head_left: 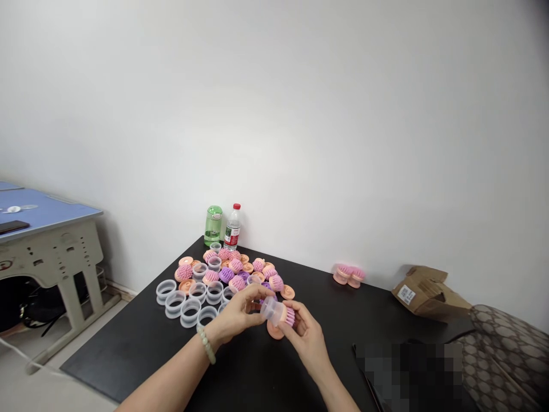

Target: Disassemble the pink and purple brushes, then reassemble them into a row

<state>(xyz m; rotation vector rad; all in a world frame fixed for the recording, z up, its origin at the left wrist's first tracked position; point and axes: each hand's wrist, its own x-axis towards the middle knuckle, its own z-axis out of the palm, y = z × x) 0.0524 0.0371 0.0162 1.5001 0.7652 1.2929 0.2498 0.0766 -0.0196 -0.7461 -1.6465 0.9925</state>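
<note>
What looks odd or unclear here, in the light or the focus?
In the head view, light is soft, with a pale glow on the white wall left of centre; the extreme top right corner darkens; a blocky, pixelated patch hides detail at lower right; the clear ring in the left hand looks a little soft, its edges faint.

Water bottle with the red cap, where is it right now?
In the head view, the bottle stands at the black table's far left corner, just right of the green bottle.
</note>
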